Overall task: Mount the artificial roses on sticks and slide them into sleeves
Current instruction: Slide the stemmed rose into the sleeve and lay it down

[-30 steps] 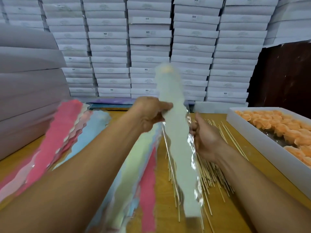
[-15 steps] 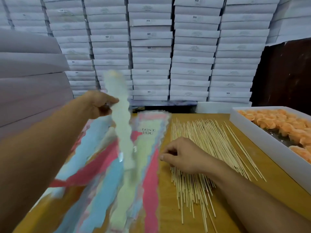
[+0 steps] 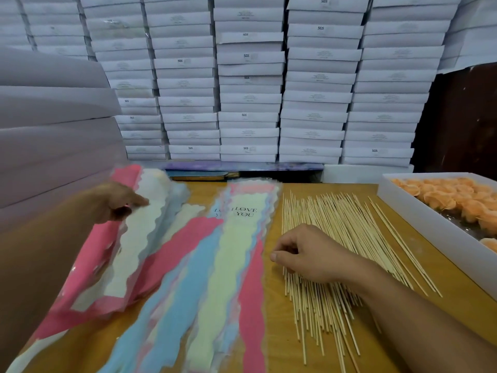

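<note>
Rightmost, a white tray holds orange roses. Curled right hand rests fingertips on the sticks; blurred left hand touches the sleeves, its grip unclear.

Even, soft light; wide-angle bending at edges; left hand motion-blurred.

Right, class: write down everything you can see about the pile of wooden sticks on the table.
The sticks are thin, pale, bamboo-like skewers, many of them, lying flat in a loose fanned heap on the wooden table. They lie between the coloured sleeves and the white tray of orange roses. The right hand rests on the heap, fingers curled onto them.
</note>
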Tool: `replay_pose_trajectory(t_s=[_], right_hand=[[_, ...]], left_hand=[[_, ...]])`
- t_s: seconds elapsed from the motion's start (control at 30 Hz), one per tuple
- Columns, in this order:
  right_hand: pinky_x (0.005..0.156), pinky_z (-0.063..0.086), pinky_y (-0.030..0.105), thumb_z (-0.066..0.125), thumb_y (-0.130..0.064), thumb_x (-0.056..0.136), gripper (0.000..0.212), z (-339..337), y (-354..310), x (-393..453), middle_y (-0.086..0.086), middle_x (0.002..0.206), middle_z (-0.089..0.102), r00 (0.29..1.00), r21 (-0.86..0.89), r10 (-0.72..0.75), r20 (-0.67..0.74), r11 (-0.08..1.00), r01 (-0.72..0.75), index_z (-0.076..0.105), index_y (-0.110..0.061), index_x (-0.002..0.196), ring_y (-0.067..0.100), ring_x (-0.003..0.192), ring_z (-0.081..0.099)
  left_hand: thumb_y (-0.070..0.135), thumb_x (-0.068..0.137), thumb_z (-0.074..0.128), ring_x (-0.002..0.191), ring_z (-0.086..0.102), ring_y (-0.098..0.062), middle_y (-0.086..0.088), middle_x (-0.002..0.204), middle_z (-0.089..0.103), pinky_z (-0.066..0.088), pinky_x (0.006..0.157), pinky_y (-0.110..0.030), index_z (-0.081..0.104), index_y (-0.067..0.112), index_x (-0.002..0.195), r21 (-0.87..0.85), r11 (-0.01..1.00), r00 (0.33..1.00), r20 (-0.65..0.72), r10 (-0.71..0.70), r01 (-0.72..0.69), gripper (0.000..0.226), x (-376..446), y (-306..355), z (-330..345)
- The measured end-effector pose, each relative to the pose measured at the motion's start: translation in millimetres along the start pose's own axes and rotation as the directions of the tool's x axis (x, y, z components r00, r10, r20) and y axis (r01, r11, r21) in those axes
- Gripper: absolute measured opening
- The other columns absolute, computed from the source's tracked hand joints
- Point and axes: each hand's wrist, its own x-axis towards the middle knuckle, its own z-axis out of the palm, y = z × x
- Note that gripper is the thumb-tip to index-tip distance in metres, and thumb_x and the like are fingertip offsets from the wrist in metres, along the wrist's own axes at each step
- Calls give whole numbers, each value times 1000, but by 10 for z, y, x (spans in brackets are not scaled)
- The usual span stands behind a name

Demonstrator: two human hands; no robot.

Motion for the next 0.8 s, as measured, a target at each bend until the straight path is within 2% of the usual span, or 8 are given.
replay_pose_trajectory(t_s=[0.13,0.23,0.37,0.5,0.6,0.67,0.73,0.8], right_hand=[[53,37,10,64,-34,98,30,-7,-19,-5,-31,60,60,1000,-14,0,6,1000,0,63,-40,68,-8,57,55],[53,36,10,64,-34,97,24,-3,-15,1,-33,59,58,1000,-22,2,14,1000,-2,67,-34,73,-9,58,55],[54,37,9,65,-34,97,20,0,4,2,-33,57,58,1000,-7,4,10,1000,-4,75,-25,82,-10,58,54],[54,38,11,65,-34,96,20,3,0,3,-26,57,59,1000,-6,10,5,1000,-10,77,-21,87,-7,59,55],[55,39,10,65,-33,97,19,1,-10,2,-30,58,59,1000,-10,9,14,1000,-9,77,-23,87,-8,61,55],[56,39,9,64,-33,97,18,4,-19,2,-33,60,59,1000,-16,3,25,1000,-3,77,-25,86,-9,61,55],[56,39,9,64,-32,97,19,1,-24,5,-35,61,59,1000,-25,0,21,1000,1,77,-23,87,-9,62,56],[57,40,9,64,-33,98,19,-7,-10,10,-34,63,60,1000,-28,6,19,1000,-5,77,-22,88,-8,62,56]], left_hand=[[3,82,78,55,36,-20,-11,73,45,37,38,-23,49,7,76,26,999,999,-19,-35,36,30,8,-85,-41],[3,82,78,56,37,-21,-12,72,44,37,50,-27,48,5,75,75,996,998,-52,-37,41,31,18,-114,-43],[4,82,79,60,47,-26,-16,76,51,43,52,-29,53,0,78,221,975,992,-123,10,17,27,29,-167,-8],[17,82,79,76,60,-34,-24,99,64,49,61,-36,59,-5,100,558,830,977,-182,115,7,35,-12,-164,14],[22,87,67,104,60,-35,-15,118,60,52,80,-40,50,11,118,811,586,929,-210,306,-10,37,-122,-28,92],[18,87,62,101,62,-34,-12,115,61,53,79,-40,52,13,119,868,495,872,-206,443,-46,35,-165,137,193],[19,87,59,88,59,-30,-11,107,64,51,77,-37,57,11,112,889,446,833,-163,529,-109,25,-222,365,363],[16,90,55,84,55,-30,-12,104,63,48,73,-37,54,11,106,815,537,820,-148,553,-216,18,-326,615,605]])
